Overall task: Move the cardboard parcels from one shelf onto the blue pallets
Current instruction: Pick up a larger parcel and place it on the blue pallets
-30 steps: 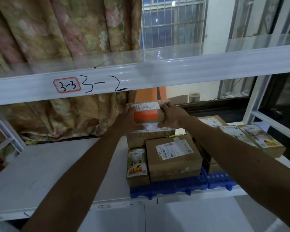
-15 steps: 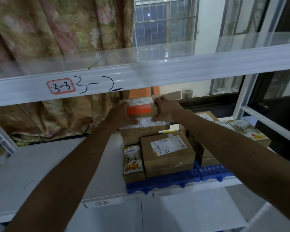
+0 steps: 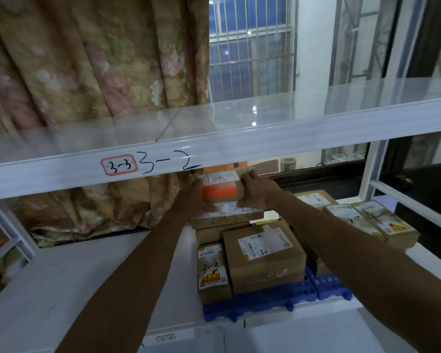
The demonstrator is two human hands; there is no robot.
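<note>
At centre frame, I am gripping the orange-banded cardboard parcel (image 3: 220, 191) with both hands, my left hand (image 3: 198, 197) clasping its left end and my right hand (image 3: 257, 191) curling over its right end. It is topping the stacked parcels (image 3: 264, 256) on the blue pallets (image 3: 260, 303), lower right of centre.

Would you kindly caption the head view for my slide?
Left hand and right hand hold an orange parcel atop parcels on blue pallets.

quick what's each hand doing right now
Left hand: grips the left end of the orange-banded parcel.
Right hand: grips the same parcel's right end.
</note>
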